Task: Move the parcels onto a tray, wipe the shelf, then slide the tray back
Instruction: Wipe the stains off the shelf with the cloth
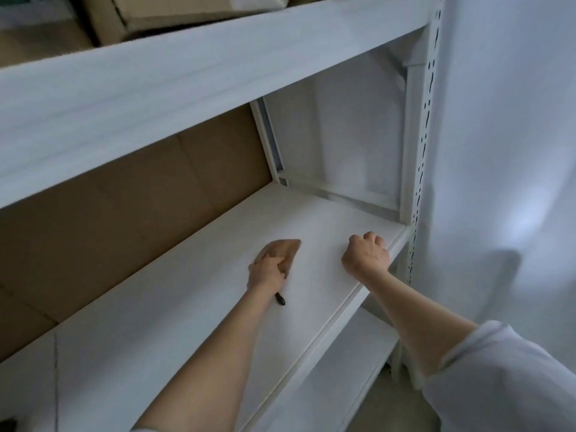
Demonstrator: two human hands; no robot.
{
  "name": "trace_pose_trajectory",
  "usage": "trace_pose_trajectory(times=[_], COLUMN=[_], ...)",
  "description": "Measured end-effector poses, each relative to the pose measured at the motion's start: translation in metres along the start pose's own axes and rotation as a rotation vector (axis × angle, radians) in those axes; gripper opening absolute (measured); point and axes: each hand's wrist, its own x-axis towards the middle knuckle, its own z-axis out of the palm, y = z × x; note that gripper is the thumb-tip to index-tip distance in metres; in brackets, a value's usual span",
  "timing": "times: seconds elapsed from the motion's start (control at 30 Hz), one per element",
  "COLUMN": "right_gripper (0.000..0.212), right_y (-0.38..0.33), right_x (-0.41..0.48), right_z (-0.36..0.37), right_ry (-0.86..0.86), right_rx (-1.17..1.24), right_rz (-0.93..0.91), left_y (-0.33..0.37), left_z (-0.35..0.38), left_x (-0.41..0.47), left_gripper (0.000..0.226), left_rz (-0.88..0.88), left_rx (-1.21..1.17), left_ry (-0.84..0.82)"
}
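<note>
1. On shelf (187, 307), mid-board: left hand (268, 271) gripping tan cloth (288, 247), pressing it flat to surface. Dark tip (280, 299) protruding below wrist, nature unclear.
2. Right hand (366, 254): curled in fist, resting at front edge near upright (420, 151); nothing seen in it.
3. Parcels and tray: not in view. Cardboard (124, 198) behind, boxes (156, 14) above.
4. Handling, judged: cloth soft, light, apt to bunch; best held across middle under palm. Shelf smooth, stiff.
5. Stage, judged: wiping; tray return outstanding.

Storeroom: white metal racking (419, 145), cardboard boxes (124, 188) on shelves
</note>
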Motion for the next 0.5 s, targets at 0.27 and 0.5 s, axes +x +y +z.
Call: trace_pose_trajectory(times=[0.27,0.5], right_gripper=[0.04,0.039], right_y=[-0.009,-0.003], right_x=[0.06,0.077], right_z=[0.014,0.014], right_ry=[0.017,0.058], right_rx=[-0.006,0.12], right_rz=[0.034,0.017], left_y=[-0.035,0.018], left_z=[-0.03,-0.017], left_x=[0.096,0.098], left_gripper=[0.049,0.044], left_rz=[-0.238,-0.065], left_rx=[0.018,-0.071], left_ry=[0.097,-0.06])
